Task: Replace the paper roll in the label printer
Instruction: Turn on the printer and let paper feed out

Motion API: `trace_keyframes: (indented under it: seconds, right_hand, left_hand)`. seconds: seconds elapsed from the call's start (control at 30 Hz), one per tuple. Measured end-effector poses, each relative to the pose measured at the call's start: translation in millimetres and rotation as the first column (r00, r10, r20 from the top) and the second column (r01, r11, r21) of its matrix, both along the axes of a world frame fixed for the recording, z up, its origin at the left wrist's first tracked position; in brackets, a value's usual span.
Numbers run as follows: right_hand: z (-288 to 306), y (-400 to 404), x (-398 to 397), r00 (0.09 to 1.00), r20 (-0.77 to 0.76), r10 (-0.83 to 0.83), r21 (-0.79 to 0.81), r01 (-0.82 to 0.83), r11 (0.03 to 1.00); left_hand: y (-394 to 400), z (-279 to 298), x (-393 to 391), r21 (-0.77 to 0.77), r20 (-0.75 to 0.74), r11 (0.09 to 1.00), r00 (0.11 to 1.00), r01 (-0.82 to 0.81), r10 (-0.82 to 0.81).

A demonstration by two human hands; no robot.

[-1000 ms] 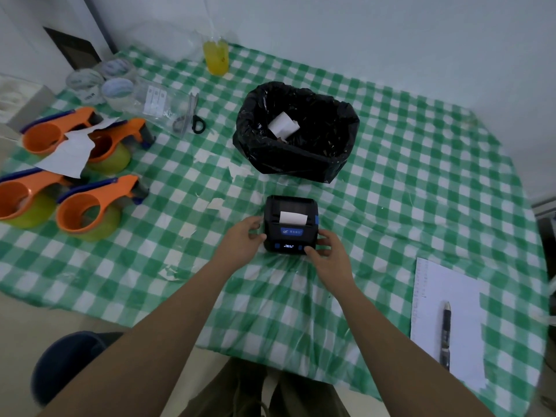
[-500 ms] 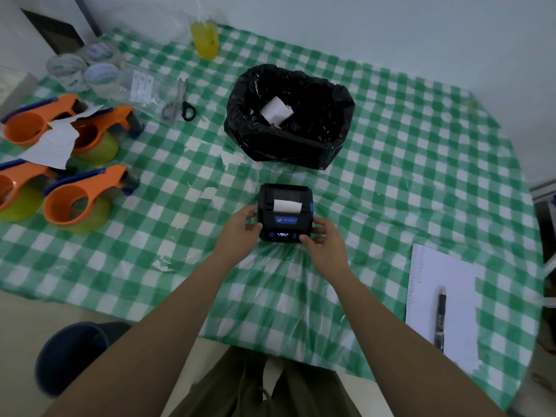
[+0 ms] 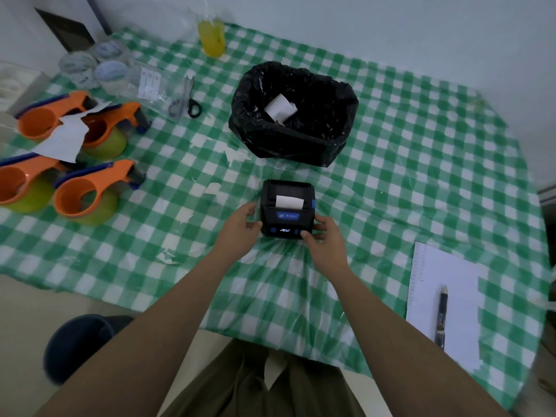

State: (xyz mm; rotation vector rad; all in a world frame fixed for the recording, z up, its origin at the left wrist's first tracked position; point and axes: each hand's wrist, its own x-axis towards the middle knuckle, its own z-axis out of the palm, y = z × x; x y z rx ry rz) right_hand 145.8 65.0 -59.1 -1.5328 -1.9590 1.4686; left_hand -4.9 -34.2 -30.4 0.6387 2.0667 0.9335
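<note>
green-and-white checked tablecloth [image 3: 406, 182] under a clear plastic sheet covers the table, set against a pale wall.

nearest, at about 4 o'clock, a white paper sheet [image 3: 445, 296] lies with a pen [image 3: 441, 317] on it. at the centre the label printer [image 3: 287, 210] stands on the cloth, its small screen lit and a white paper tab [image 3: 288, 201] standing out of its slot. the left hand [image 3: 240, 227] is curled against the printer's 9 o'clock side, and the right hand [image 3: 323, 236] cups its 3 o'clock side with the thumb at the front corner; both hold the printer between them, fingers narrow.

at 9 to 10 o'clock four orange tape dispensers [image 3: 87, 191] sit in a group. beyond the printer at 12 o'clock is a bin lined with a black bag [image 3: 293, 115], with white paper inside. scissors [image 3: 186, 99] lie at 11 o'clock, and a yellow bottle [image 3: 212, 37] stands furthest.

with the lid shut and paper feeding out, i judge the roll is in place and the step is the final settling or checking of the printer. next would be letting go, or pressing a front button to test the feed, which calls for a light touch so the printer does not slide.

against a second ago, the hands and printer sit much the same; the view has mainly shifted.
</note>
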Motion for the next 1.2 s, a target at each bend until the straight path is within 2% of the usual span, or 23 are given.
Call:
trace_keyframes:
  seconds: [0.23,0.67,0.93,1.2]
  right_hand:
    - [-1.1,-1.4,0.0,1.0,0.014,0.008,0.026,-0.009,1.0]
    - [5.1,-0.1,-0.8,0.999,-0.004,-0.038,-0.052,0.038,0.998]
    - [15.0,4.0,-5.8,0.998,-0.023,-0.066,0.052,0.067,0.996]
    - [25.2,7.3,-13.4,0.999,0.034,-0.042,0.096,0.038,0.995]
  left_hand:
    - [-0.1,3.4,3.2,0.0,0.002,1.0,1.0,0.009,-0.009]
    - [1.5,15.8,-0.9,0.003,0.016,1.0,1.0,0.009,-0.009]
    - [2.9,23.6,-7.2,-0.005,-0.014,1.0,1.0,0.011,-0.011]
    - [6.4,28.6,-14.2,-0.011,-0.008,1.0,1.0,0.014,-0.014]
